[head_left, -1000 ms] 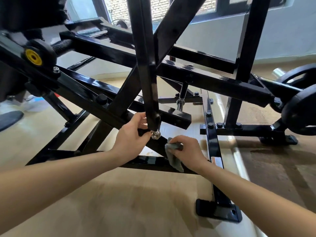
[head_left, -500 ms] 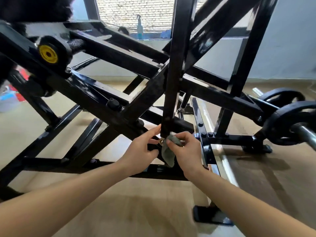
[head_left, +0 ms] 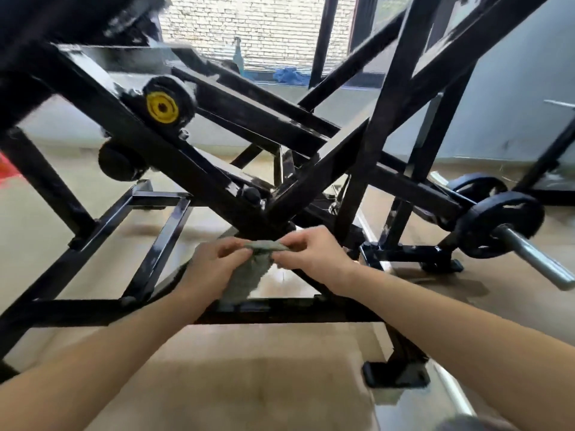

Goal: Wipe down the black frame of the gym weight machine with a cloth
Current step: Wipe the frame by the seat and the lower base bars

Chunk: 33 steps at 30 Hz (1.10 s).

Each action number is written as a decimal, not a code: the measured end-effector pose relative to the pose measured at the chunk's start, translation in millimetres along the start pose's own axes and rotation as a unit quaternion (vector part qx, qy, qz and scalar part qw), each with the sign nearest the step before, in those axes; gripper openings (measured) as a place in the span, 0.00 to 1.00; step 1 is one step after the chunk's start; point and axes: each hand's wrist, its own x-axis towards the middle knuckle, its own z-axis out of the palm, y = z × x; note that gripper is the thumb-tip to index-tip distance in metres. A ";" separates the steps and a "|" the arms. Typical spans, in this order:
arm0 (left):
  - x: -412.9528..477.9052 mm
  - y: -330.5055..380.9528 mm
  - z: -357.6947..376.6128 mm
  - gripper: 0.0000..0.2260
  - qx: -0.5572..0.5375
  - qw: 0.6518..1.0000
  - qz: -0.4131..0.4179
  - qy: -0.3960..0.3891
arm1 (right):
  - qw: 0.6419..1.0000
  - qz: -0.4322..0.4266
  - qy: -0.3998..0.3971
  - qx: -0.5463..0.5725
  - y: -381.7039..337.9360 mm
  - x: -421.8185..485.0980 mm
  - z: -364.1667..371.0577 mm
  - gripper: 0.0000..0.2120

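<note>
Up close, the black frame fills most of my view, its painted beams crossing in a tangle above a tan floor. Beyond the beams, a window looks out on a pale brick wall, and a bottle stands on the sill. To my right, a black plate sits on a steel bar that points toward me.

Low in the middle, just under the joint where several beams meet, both my hands reach forward. My left hand and right hand each pinch the top edge of the grey-green cloth between thumb and curled fingers, pulling that edge into a short band between them. The remainder hangs below my left hand, in front of a low crossbeam. I cannot tell whether the cloth touches the joint or hangs just clear of it. Upper left, a yellow cap marks a pivot on one beam. Motion blur softens the scene's edges.
</note>
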 end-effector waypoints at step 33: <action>35.1 -191.3 -156.4 0.18 0.327 0.940 -0.062 -0.073 | 0.857 -0.112 -0.082 -0.496 3.0 82.9 239.8 0.16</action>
